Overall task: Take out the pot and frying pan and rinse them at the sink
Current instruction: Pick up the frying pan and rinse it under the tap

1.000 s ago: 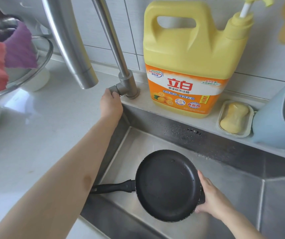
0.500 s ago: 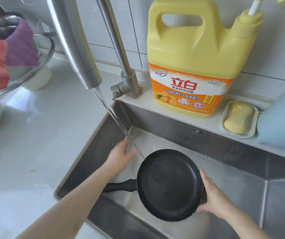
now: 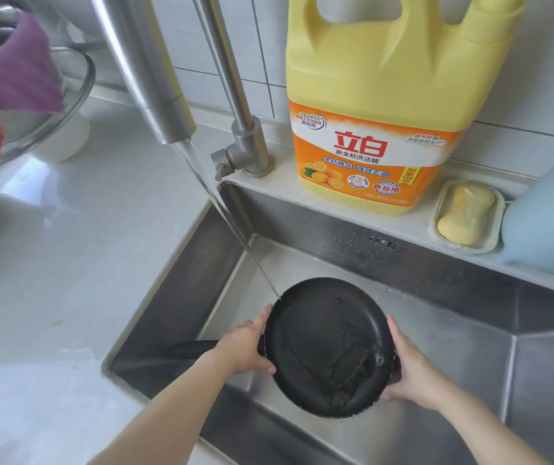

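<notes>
Rinsing the round black frying pan (image 3: pixel 329 347) under the tap's water stream (image 3: pixel 221 209), lower centre.
The left hand (image 3: pixel 247 347) and right hand (image 3: pixel 409 367) are gripping its rim; no pot is showing, so that part is likely remaining.

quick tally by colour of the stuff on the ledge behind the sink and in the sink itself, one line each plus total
Yellow: 2, detergent jug and soap bar in its pale dish
Black: 1, frying pan, held over the sink by left hand and right hand
Light blue: 1, container at the right edge
Steel: 1, faucet, running
Total: 5
</notes>
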`<state>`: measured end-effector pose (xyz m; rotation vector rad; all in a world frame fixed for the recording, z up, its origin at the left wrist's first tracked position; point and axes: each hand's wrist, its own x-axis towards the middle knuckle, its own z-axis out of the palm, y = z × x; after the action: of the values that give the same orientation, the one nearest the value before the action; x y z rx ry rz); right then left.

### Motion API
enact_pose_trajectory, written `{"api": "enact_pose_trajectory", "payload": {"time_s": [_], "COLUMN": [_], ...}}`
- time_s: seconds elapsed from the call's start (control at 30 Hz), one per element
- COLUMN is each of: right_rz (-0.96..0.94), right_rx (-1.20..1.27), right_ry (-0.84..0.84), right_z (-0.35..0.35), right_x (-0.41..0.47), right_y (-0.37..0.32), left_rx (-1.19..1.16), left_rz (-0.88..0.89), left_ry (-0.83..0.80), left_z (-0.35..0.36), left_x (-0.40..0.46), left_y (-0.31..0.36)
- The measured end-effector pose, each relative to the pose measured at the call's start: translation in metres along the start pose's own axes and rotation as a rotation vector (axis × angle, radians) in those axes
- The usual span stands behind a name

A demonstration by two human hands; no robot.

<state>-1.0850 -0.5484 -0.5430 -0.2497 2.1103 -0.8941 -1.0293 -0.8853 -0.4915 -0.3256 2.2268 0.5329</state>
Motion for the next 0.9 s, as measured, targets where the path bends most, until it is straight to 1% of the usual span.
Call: {"api": "enact_pose_trajectory", "payload": {"time_s": [0.1,0.2,0.47,0.63,0.8,0.9], "right_rz": [-0.024,-0.047,-0.054,-0.101,-0.204,-0.242], "right_rx": [0.092,0.173,0.262,0.293,0.384,0.405], "right_ry": [0.008,-0.01,-0.031,-0.067,-0.163,-0.15], "right_z": [-0.012,-0.028,-0.041,-0.04,-0.039,-0.032], "right_x": [-0.007,-0.021,-0.061,-0.079,-0.091,-0.096], "right_y": [-0.007,-0.022,-0.077,-0.119,-0.159,-0.176], "left_rx": [0.023,0.028,0.111,0.066,0.023,0.026], "left_rz": [0.043,0.07,0.168,0.198,0.175,0.159], "left_ry": [0.023,-0.005,0.034,0.014,-0.041,-0.034], "left_z": [-0.018,-0.043,-0.114,-0.156,-0.183,-0.196], "left_x": [-0.004,-0.015,-0.075,-0.119,-0.155,-0.171], "left_y": [0.009,0.022,0.041,0.027,0.002,-0.009]}}
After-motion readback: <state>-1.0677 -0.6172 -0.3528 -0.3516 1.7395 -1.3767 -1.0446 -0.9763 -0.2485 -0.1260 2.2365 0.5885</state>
